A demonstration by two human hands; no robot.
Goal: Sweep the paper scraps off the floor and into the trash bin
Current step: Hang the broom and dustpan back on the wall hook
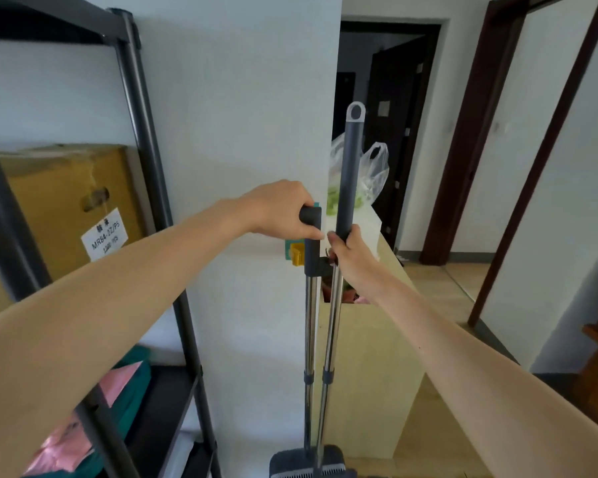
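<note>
Black metal rack: standing at the left against the white wall, carrying a cardboard box with a white label; pink and teal bundles are lying on its lower shelf.
Left hand: curling over the bent grey grip atop the dustpan pole, fingers wrapping it.
Dustpan pole: rising upright just beside the wall corner, its side clip reaching across to the broom pole.
Right hand: clamping round the broom pole at the foot of its grey sleeve, just right of the left hand.
Broom pole: standing taller, close alongside, hang loop topping it.
Heads: dark grey, sitting together at the near bottom edge.
Pale cabinet: sitting behind the poles, a clear plastic bag resting on top.
Doorway: opening dark, farther back.
</note>
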